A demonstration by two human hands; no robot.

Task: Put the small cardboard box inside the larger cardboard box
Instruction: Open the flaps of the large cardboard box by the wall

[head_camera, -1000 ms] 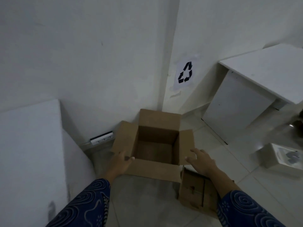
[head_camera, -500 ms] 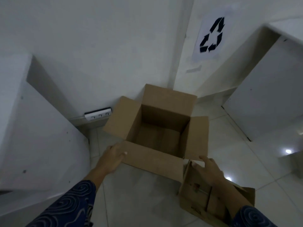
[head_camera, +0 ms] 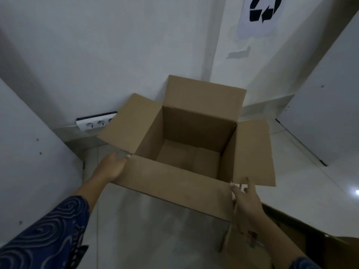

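Observation:
The larger cardboard box (head_camera: pixel 198 125) stands on the floor in the wall corner, empty, with all its flaps folded outward. My left hand (head_camera: pixel 110 168) grips the left end of the near flap, fingers curled over its edge. My right hand (head_camera: pixel 245 199) is at the near right corner, fingers apart, with the fingertips touching the edge of the right flap. The small cardboard box (head_camera: pixel 237 255) sits on the floor at the lower right, against the larger box and partly hidden under my right forearm.
A white socket strip (head_camera: pixel 95 123) is on the wall behind the left flap. White cabinet panels stand close on the left (head_camera: pixel 29 152) and the right (head_camera: pixel 326 113). A recycling sign (head_camera: pixel 262 10) hangs on the wall above. The floor is pale tile.
My head has moved closer and lower, so the larger box fills more of the view. My right hand rose from the small box to the larger box's near right corner. My left hand stayed on the near flap.

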